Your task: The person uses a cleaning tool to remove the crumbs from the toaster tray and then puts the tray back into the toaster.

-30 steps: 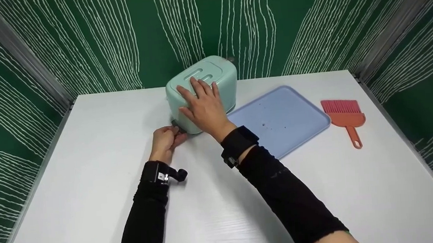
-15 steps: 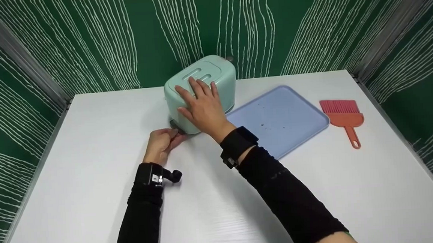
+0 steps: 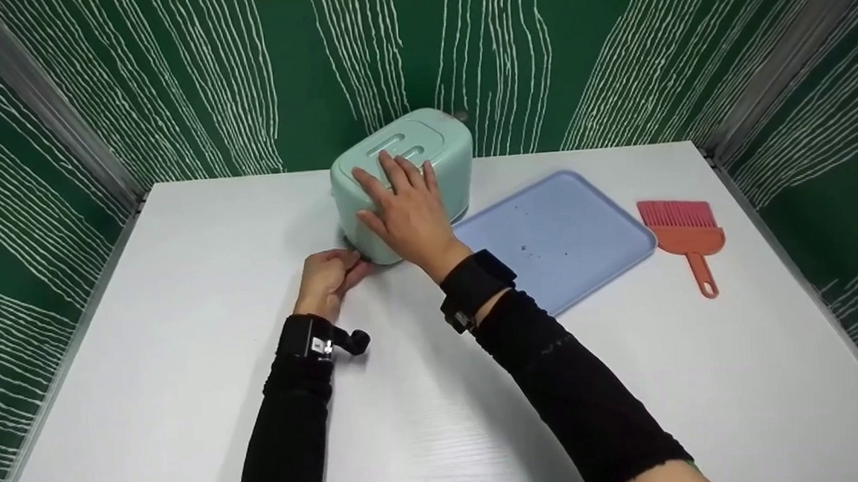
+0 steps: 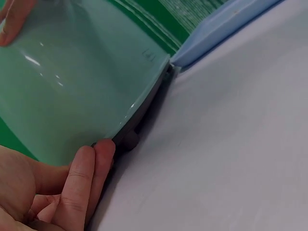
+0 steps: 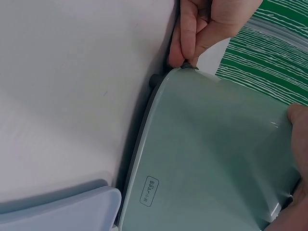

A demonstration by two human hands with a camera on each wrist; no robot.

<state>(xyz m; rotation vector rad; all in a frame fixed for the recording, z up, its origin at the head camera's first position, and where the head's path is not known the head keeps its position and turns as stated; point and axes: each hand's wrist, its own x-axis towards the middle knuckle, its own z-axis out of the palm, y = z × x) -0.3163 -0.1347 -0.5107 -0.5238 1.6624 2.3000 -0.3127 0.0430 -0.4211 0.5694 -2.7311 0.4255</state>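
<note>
A mint-green toaster stands upright at the back of the white table, its two slots facing up. My right hand lies over its top and front side with the fingers spread. At the toaster's lower near end, my left hand pinches a small dark piece between thumb and fingers. Most of that piece is hidden by the fingers. In the left wrist view, two left fingertips touch the toaster's bottom edge, beside a dark foot.
Right of the toaster lies a blue tray with several dark crumbs on it, one corner close to the toaster's base. Farther right is a small orange brush with pink bristles. Green walls with white lines enclose the table's back and sides.
My left fingers have moved slightly closer to the toaster's end, and less of the dark piece shows. My right hand stays on the toaster.
</note>
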